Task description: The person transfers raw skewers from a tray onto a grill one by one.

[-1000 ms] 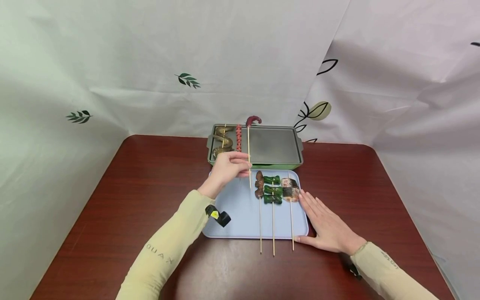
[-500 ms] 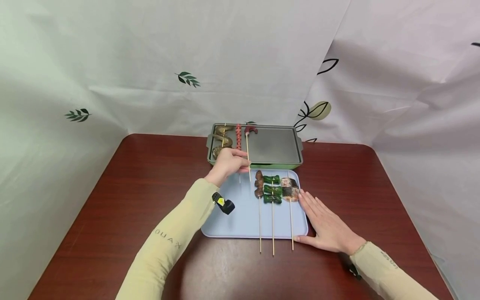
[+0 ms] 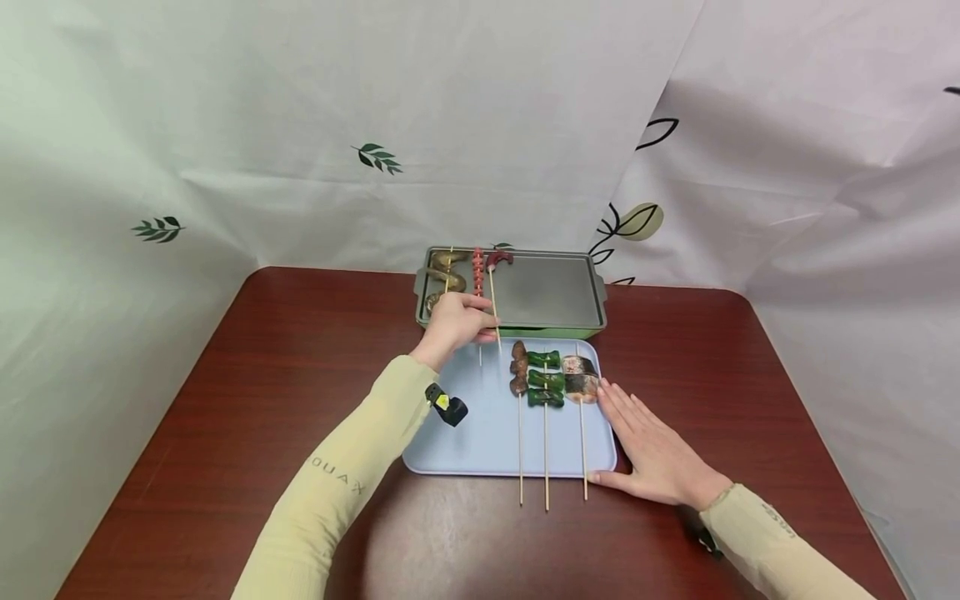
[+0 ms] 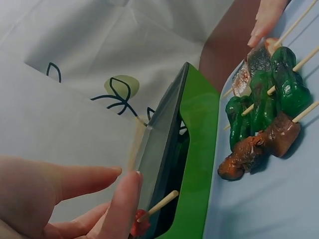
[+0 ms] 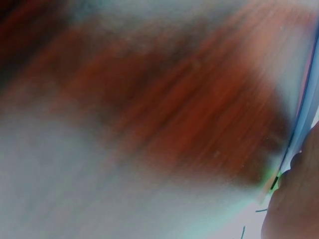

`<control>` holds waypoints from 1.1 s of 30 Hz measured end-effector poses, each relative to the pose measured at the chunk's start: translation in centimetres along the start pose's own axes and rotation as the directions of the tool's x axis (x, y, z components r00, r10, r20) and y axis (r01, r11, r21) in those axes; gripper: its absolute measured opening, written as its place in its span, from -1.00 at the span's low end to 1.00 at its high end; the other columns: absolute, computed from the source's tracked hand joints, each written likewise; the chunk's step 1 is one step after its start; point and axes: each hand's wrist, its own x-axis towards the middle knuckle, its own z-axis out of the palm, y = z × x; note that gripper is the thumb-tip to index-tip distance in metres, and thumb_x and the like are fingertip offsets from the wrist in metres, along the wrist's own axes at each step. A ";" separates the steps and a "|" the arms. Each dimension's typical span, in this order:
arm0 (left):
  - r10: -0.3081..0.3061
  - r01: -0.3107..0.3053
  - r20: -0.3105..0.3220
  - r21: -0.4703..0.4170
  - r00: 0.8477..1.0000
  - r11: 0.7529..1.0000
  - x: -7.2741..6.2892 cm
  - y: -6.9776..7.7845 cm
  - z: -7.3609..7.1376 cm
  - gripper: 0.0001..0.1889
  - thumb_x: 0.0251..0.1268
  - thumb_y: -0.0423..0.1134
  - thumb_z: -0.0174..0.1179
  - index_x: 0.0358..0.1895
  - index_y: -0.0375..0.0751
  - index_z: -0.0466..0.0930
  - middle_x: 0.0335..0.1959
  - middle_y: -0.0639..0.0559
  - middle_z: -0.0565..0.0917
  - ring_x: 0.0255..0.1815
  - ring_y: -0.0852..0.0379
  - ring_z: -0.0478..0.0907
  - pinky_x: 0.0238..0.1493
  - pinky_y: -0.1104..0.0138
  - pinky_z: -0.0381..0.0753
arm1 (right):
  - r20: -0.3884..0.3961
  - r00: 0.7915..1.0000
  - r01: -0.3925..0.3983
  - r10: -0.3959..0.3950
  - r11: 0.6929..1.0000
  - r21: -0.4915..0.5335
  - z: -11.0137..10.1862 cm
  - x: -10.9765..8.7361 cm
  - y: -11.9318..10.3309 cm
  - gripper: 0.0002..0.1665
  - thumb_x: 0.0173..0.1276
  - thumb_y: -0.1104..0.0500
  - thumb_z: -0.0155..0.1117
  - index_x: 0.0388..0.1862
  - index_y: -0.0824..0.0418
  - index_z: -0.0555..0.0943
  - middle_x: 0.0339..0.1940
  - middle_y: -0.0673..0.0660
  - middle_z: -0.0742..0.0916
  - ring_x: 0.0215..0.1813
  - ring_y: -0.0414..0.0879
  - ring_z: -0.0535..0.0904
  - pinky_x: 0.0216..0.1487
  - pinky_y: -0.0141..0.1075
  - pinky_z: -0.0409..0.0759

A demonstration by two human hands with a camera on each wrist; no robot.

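My left hand (image 3: 456,322) holds a skewer (image 3: 494,304) tipped with a dark red curled piece, like a tentacle. That piece is at the far edge of a grey grill plate (image 3: 551,292); the stick slants over the plate's near edge. In the left wrist view the stick looks faint at the fingertips. Beside it, partly behind the hand, lies a skewer of small red pieces (image 3: 477,271). My right hand (image 3: 660,450) rests with straight fingers at the right edge of a pale blue tray (image 3: 465,442), next to a fish skewer (image 3: 581,379).
On the tray also lie a green pepper skewer (image 3: 545,380) and a brown meat skewer (image 3: 518,371), their sticks past its front edge. A brownish skewer (image 3: 447,271) occupies the plate's left end. White cloth (image 3: 487,108) hangs behind the dark red table (image 3: 300,358).
My left hand has moved a little forward and lowered the dark red skewer onto the plate, beside the small red pieces. My right hand stays put on the tray edge.
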 end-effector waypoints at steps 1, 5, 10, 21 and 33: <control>0.007 -0.007 -0.008 0.006 1.000 1.000 -0.1 0.0 0.0 -0.62 0.29 -0.45 0.38 0.16 -0.37 0.64 -0.22 -0.19 0.76 -0.51 0.15 0.69 -0.16 0.18 0.79 | 0.000 1.000 -0.001 0.001 1.000 0.000 0.0 0.0 0.0 0.37 0.27 -0.53 0.22 0.63 0.42 0.03 0.64 0.31 0.14 0.61 0.20 0.05 0.59 -0.02 0.05; 0.059 -0.059 -0.017 0.035 0.998 0.998 -0.6 0.3 -0.3 -0.59 0.27 -0.41 0.41 0.18 -0.36 0.62 -0.24 -0.15 0.76 -0.45 0.09 0.71 -0.25 0.25 0.79 | 0.000 1.000 -0.003 0.003 1.000 0.000 0.0 0.0 0.0 0.37 0.26 -0.54 0.22 0.62 0.42 0.03 0.64 0.31 0.14 0.61 0.20 0.05 0.60 -0.03 0.04; 0.123 -0.123 0.008 0.066 0.992 0.990 -1.7 0.7 -0.8 -0.51 0.27 -0.26 0.45 0.24 -0.31 0.60 -0.20 -0.10 0.75 -0.22 -0.12 0.73 -0.21 0.26 0.78 | 0.002 1.000 -0.008 0.008 1.000 0.003 0.0 -0.1 -0.1 0.37 0.27 -0.53 0.23 0.63 0.41 0.02 0.64 0.30 0.15 0.61 0.21 0.05 0.61 -0.06 0.00; 0.240 -0.262 0.140 0.165 0.961 0.951 -5.9 0.1 -0.8 -0.52 0.31 -0.03 0.41 0.21 -0.19 0.66 -0.10 0.04 0.76 -0.07 0.03 0.70 -0.06 0.14 0.68 | -0.001 1.000 -0.003 0.003 1.000 0.003 -0.2 0.0 0.0 0.37 0.27 -0.53 0.23 0.62 0.43 0.03 0.64 0.33 0.13 0.62 0.19 0.04 0.61 -0.05 0.00; 0.206 -0.244 0.281 0.107 0.937 0.964 -9.3 -3.9 0.5 -0.57 0.33 -0.07 0.39 0.13 -0.29 0.68 -0.18 -0.01 0.78 -0.16 -0.18 0.71 -0.18 0.24 0.74 | -0.004 1.000 0.003 -0.003 1.000 0.008 -0.1 0.0 -0.1 0.37 0.26 -0.53 0.23 0.62 0.43 0.04 0.63 0.33 0.15 0.61 0.20 0.05 0.60 -0.04 0.01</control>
